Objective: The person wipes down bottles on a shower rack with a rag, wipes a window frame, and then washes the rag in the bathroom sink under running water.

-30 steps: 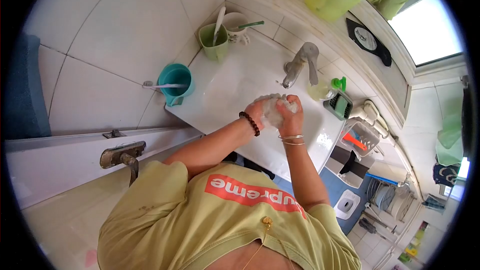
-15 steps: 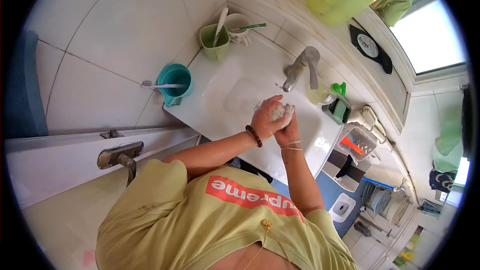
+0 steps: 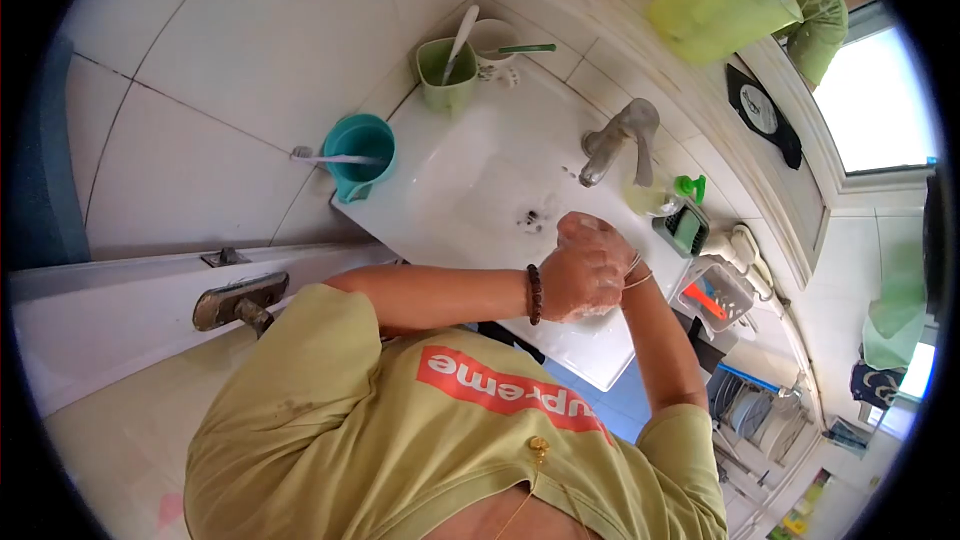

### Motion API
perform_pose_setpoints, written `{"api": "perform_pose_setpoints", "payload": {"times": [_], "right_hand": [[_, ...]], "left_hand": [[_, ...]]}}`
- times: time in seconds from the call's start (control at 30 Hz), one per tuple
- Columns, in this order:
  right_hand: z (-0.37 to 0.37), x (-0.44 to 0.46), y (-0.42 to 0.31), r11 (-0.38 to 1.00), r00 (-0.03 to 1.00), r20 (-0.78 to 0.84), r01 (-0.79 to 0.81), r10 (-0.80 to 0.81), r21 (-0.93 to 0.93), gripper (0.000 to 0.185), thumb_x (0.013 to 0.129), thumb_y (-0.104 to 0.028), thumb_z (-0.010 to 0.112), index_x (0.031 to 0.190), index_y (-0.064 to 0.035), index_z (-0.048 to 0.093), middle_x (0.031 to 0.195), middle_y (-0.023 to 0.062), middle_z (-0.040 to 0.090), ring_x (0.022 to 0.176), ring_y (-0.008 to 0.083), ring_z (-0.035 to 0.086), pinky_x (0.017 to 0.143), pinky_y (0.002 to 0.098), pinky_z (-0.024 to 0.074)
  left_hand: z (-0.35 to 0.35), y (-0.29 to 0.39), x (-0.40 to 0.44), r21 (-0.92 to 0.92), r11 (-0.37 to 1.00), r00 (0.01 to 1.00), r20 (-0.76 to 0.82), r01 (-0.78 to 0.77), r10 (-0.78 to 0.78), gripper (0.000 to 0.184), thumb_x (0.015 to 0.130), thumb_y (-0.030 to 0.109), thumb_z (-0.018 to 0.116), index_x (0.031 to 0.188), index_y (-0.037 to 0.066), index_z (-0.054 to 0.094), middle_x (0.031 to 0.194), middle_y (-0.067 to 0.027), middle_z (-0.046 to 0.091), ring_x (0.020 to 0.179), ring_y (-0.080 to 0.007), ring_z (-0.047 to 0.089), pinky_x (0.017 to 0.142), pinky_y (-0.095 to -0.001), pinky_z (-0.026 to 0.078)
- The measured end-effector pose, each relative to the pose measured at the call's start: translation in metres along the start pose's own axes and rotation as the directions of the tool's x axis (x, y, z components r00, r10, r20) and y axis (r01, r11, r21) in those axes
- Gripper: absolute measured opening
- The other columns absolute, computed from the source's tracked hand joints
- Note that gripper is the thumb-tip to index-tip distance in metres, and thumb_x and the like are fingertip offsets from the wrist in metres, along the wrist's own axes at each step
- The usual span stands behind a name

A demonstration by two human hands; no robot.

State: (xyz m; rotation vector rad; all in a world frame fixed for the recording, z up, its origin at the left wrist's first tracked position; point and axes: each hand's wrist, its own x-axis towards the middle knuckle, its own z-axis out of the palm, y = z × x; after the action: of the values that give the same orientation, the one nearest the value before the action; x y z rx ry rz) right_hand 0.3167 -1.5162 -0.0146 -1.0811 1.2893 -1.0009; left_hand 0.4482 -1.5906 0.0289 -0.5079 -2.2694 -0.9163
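Note:
Over the near right part of the white sink (image 3: 455, 185), my left hand (image 3: 578, 282), with a dark beaded bracelet, is closed round my right hand near its wrist. My right hand (image 3: 592, 232), with thin bangles at the wrist, looks curled. Its palm is hidden, and I cannot make out whether it holds anything. White lather clings to the fingers and backs of both hands. A whitish patch shows just beneath my left hand. The metal faucet (image 3: 622, 140) stands beyond the hands, and no running water is visible. The drain (image 3: 531, 220) lies left of them.
A teal cup (image 3: 358, 172) with a toothbrush sits at the sink's left corner. Behind stand a green cup (image 3: 445, 90) and a white mug (image 3: 492, 40). A soap bottle (image 3: 655, 198) and soap dish (image 3: 684, 230) are at right. A door handle (image 3: 240, 302) is lower left.
My left hand has moved from cupping whitish lather with my right hand to lying over my right hand and wrist. The lather lump between them is out of sight, and the drain shows now.

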Motion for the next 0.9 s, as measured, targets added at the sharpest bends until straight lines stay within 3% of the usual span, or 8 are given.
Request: {"api": "perform_pose_setpoints", "payload": {"times": [0.1,0.17,0.4,0.47,0.53,0.7,0.77,0.9], "right_hand": [[0.011,0.008,-0.051,0.787,0.952,0.139,-0.305,0.274,0.537,0.013,0.077,-0.010,0.045,0.089,-0.0052,0.048,0.078,-0.0006,0.048,0.069,0.0088,0.046,0.060,0.0204,0.0394],[0.015,0.014,-0.065,0.812,0.858,0.071,-0.506,0.509,0.289,0.010,0.076,-0.014,0.048,0.081,-0.0058,0.051,0.073,-0.0016,0.048,0.064,0.0067,0.045,0.056,0.0200,0.0385],[0.028,0.030,-0.057,0.811,0.845,0.043,-0.496,0.533,-0.311,0.016,0.072,-0.020,0.051,0.077,-0.0048,0.053,0.066,0.0022,0.051,0.064,0.0115,0.049,0.060,0.0263,0.0407],[0.029,0.033,-0.023,0.856,0.965,0.238,0.026,0.114,-0.517,0.013,0.072,-0.018,0.052,0.077,-0.0066,0.055,0.069,0.0045,0.054,0.067,0.0202,0.052,0.061,0.0298,0.0420],[0.039,0.042,-0.012,0.799,0.938,0.183,-0.136,0.293,-0.585,0.013,0.068,-0.017,0.054,0.078,-0.0083,0.056,0.075,0.0075,0.056,0.073,0.0245,0.053,0.062,0.0325,0.0440],[0.056,0.068,0.044,0.375,0.854,0.374,0.234,0.362,-0.897,0.016,0.070,-0.020,0.049,0.074,-0.0044,0.054,0.080,0.0130,0.056,0.074,0.0289,0.053,0.065,0.0348,0.0421],[0.059,0.077,0.060,0.266,0.807,0.455,0.376,0.377,-0.887,0.017,0.070,-0.020,0.050,0.074,-0.0041,0.054,0.080,0.0137,0.056,0.075,0.0298,0.053,0.065,0.0350,0.0424],[0.053,0.082,0.014,0.615,0.913,-0.078,-0.331,0.401,-0.715,0.018,0.076,-0.022,0.048,0.076,-0.0050,0.052,0.078,0.0123,0.055,0.076,0.0270,0.054,0.062,0.0338,0.0445]], "left_hand": [[0.000,0.006,0.004,0.071,0.988,0.990,0.010,-0.140,0.139,0.019,0.053,0.019,0.057,0.072,0.014,0.055,0.088,-0.0016,0.054,0.092,-0.0211,0.048,0.082,-0.0373,0.036],[0.004,0.007,0.003,0.082,0.978,0.981,0.057,-0.191,0.187,0.011,0.054,0.018,0.054,0.065,0.015,0.053,0.077,-0.0006,0.053,0.086,-0.0195,0.049,0.079,-0.0352,0.038],[0.028,-0.005,-0.019,0.095,0.937,0.910,0.290,-0.336,0.297,0.008,0.057,0.019,0.050,0.059,0.013,0.045,0.068,0.0000,0.046,0.077,-0.0186,0.048,0.071,-0.0319,0.041],[0.030,-0.005,-0.027,0.058,0.940,0.872,0.395,-0.337,0.288,0.008,0.061,0.020,0.049,0.060,0.013,0.045,0.069,-0.0014,0.046,0.078,-0.0189,0.048,0.071,-0.0326,0.041],[0.041,-0.008,-0.037,0.080,0.924,0.829,0.476,-0.374,0.295,0.008,0.063,0.020,0.048,0.063,0.012,0.048,0.074,-0.0032,0.049,0.080,-0.0206,0.048,0.072,-0.0343,0.041],[0.078,-0.018,-0.070,0.126,0.933,0.769,0.609,-0.337,0.196,0.016,0.071,0.018,0.044,0.073,0.006,0.054,0.091,-0.0090,0.054,0.087,-0.0255,0.050,0.074,-0.0382,0.040],[0.076,-0.017,-0.070,0.048,0.986,0.752,0.641,0.158,-0.152,0.011,0.067,0.015,0.047,0.068,0.008,0.056,0.073,-0.0068,0.054,0.075,-0.0220,0.053,0.070,-0.0353,0.041],[0.032,-0.030,-0.051,0.140,0.984,0.633,0.773,-0.111,-0.039,0.012,0.065,0.013,0.049,0.071,0.008,0.057,0.072,-0.0080,0.054,0.078,-0.0231,0.053,0.074,-0.0362,0.040]]}}
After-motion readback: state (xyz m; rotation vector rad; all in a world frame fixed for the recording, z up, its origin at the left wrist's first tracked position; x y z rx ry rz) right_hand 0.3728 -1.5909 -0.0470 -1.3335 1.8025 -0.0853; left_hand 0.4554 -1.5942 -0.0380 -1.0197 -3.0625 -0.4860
